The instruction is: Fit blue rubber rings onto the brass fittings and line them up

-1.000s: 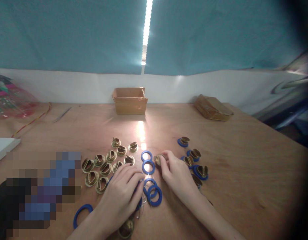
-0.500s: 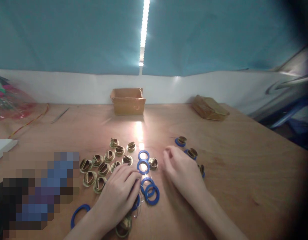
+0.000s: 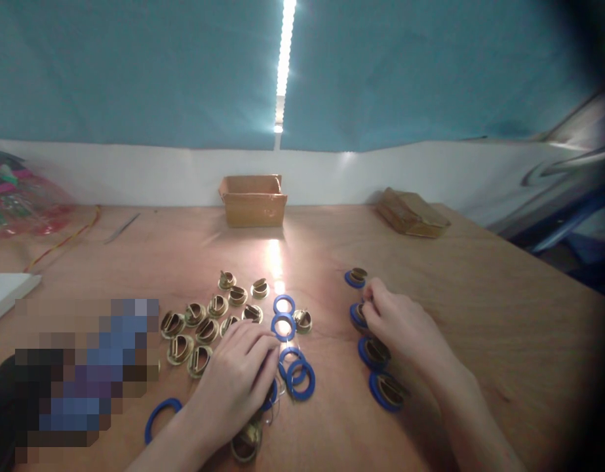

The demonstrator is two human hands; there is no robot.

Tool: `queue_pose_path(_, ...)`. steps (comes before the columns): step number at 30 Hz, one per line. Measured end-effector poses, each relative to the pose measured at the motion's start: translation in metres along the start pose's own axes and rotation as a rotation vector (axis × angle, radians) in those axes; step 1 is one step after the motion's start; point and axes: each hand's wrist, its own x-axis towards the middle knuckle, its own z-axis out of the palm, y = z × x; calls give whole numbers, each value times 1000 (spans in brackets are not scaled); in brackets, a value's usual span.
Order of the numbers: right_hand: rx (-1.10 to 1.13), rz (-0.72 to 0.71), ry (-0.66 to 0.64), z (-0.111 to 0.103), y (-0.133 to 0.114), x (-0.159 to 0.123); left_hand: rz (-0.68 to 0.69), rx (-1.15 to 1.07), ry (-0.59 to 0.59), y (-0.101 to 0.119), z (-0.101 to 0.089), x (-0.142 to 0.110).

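My left hand (image 3: 238, 383) lies palm down on the wooden table (image 3: 479, 314), fingers curled over a pile of blue rings (image 3: 297, 377); whether it grips one is hidden. Several brass caps (image 3: 204, 328) are spread to its left and ahead of it, and one brass cap (image 3: 302, 320) sits by two more blue rings (image 3: 284, 314). My right hand (image 3: 400, 324) is over at the right, fingertips pinched on a brass cap in a blue ring (image 3: 358, 314). Other ringed caps lie at the far end (image 3: 356, 277) and nearer me (image 3: 375, 352), (image 3: 387, 390).
A small open cardboard box (image 3: 253, 200) stands at the table's back edge, and a flat brown packet (image 3: 413, 213) lies at the back right. A lone blue ring (image 3: 162, 419) lies front left. A white box (image 3: 7, 292) and red wires (image 3: 61, 239) are at the left.
My right hand let go of the brass cap beside the blue rings and moved right to the row of ringed caps. My left hand has barely moved.
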Motion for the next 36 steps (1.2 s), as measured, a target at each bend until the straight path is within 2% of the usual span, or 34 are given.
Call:
queue_pose_path(2, 172, -49, 119, -3, -2, -1, -14, -35, 24, 1, -1, 0)
queue_pose_path(5, 606, -177, 292, -4, -16, -10, -57, -115, 62, 2, -5, 0)
queue_pose_path(6, 750, -225, 314, -3, -24, -15, -74, -149, 72, 3, -6, 0)
queue_pose_path(8, 933, -334, 277, 2, -41, -28, -123, -230, 92, 5, -7, -1)
queue_pose_path(11, 947, -488, 211, 15, -62, -46, -231, -411, 85, 8, -8, 0)
queue_pose_path(13, 892, -565, 235, 24, -70, -55, -291, -580, 53, 10, -8, 3)
queue_pose_path(16, 823, -719, 312, 33, -74, -61, -350, -832, 16, 12, -6, 8)
queue_pose_path(19, 822, -871, 269, 34, -74, -61, -416, -950, 15, 9, -5, 10)
queue_pose_path(21, 835, -887, 219, 33, -74, -61, -452, -1018, 6, 6, -4, 10)
queue_pose_path(25, 866, -810, 187, 34, -74, -60, -457, -1151, 17, 3, -3, 8)
queue_pose_path(30, 953, -706, 150, 37, -77, -57, -394, -1097, 58, 5, -8, 8)
queue_pose_path(36, 1029, -719, 144, 30, -79, -57, -355, -1051, 100, 5, -8, 7)
